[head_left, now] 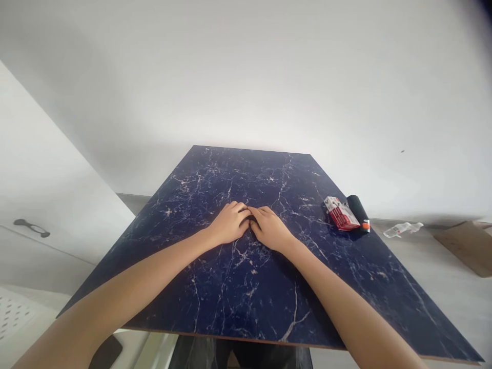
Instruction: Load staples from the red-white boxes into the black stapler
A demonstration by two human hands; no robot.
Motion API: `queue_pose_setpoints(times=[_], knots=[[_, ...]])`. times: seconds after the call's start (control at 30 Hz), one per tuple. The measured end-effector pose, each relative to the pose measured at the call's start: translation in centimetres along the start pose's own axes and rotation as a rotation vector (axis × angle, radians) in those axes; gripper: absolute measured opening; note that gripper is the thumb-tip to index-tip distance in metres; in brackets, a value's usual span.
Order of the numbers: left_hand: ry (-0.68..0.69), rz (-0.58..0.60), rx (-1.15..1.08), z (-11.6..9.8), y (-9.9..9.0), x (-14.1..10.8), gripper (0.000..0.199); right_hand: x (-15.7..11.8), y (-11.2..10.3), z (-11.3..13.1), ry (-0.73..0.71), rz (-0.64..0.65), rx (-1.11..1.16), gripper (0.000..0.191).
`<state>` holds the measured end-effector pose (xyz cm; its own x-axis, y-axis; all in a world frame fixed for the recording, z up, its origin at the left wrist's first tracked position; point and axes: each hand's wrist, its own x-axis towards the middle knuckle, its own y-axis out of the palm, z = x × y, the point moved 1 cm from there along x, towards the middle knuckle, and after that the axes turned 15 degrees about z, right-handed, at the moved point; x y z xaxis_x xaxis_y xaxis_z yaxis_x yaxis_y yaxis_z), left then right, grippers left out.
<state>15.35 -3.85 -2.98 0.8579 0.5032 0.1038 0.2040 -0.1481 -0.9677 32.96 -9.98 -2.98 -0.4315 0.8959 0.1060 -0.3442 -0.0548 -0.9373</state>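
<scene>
Both palms face down on a dark blue, marble-patterned table [246,307]. My left hand [229,224] rests near the middle of it, with slightly bent fingers and its thumb pointing right. Beside it, my right hand [269,228] lies angled inward. The fingertips and thumbs of the two hands meet or nearly touch. I see no object in either hand, though the undersides of the fingers are hidden. Nearest on the table, to the right of my right hand, stands a small red and white box [341,214].
Against the box lies a black cylinder [357,211] with an orange mark at its near end. On the floor to the right are a clear plastic bottle [402,229] and a piece of brown cardboard [467,247]. A white cabinet with a dark handle [32,228] stands at left.
</scene>
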Motion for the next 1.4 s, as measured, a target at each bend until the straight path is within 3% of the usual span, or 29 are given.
queue_pose_setpoints(times=[1.4], knots=[[0.047,-0.029,0.049,0.8,0.8,0.3,0.026,0.1,0.3,0.1,0.032,0.033,-0.093,0.039]])
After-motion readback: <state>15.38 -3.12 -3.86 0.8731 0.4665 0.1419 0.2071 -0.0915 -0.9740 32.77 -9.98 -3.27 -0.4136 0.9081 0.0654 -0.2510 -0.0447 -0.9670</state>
